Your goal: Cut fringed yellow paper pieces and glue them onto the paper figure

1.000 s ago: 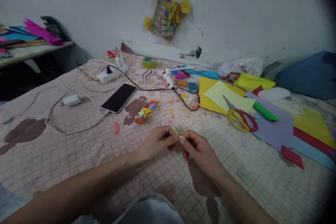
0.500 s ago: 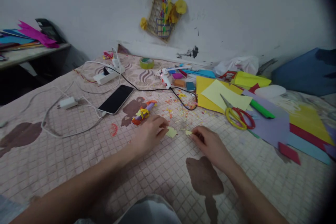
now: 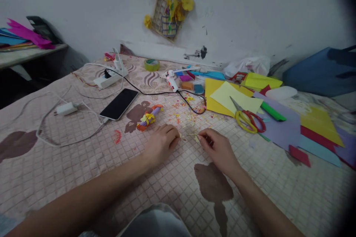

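Those hands have parted since a second ago, so the paper seems to be in separate pieces: the right hand (image 3: pixel 218 150) pinches a pale yellow scrap (image 3: pixel 196 138) by the cloth (image 3: pixel 178 177); whether the left hand (image 3: pixel 161 141), fingers curled, grips anything, I can't tell.

A pale wall (image 3: pixel 244 7) is spanning the back, black smudges (image 3: pixel 203 52) marking its lower part. At far left a table (image 3: pixel 30 55) is standing above deep shadow. Dim, greyish light is falling across a patterned cloth (image 3: pixel 172 177).
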The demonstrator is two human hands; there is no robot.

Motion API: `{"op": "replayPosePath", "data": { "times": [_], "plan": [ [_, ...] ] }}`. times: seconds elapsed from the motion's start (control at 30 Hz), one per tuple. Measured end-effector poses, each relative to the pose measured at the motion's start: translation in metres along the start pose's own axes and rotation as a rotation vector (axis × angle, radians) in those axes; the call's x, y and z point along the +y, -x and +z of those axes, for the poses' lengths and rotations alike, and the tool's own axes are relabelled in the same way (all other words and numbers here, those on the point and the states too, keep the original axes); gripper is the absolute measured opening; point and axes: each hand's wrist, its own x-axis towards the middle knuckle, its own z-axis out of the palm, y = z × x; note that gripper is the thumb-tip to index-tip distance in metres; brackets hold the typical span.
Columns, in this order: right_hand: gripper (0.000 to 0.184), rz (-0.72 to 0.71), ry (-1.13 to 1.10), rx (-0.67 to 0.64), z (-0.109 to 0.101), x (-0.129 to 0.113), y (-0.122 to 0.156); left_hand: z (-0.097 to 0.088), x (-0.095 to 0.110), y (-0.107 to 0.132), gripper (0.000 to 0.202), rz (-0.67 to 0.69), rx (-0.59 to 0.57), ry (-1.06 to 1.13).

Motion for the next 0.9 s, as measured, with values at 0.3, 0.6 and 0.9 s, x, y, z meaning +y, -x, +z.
{"op": "replayPosePath", "data": {
  "times": [0.3,0.6,0.9],
  "plan": [
    [0.024,0.334,-0.984,-0.331,0.017,-0.023,0.01,-0.013,0.011,0.004,0.018,0.486,0.271,0.07],
    [0.018,0.266,-0.852,-0.15,0.017,-0.024,0.011,-0.005,0.014,0.005,0.02,0.096,0.069,0.462],
    [0.022,0.228,-0.782,-0.196,0.018,-0.021,0.012,-0.005,0.015,0.004,0.01,0.017,0.03,0.626]
  ]
}}
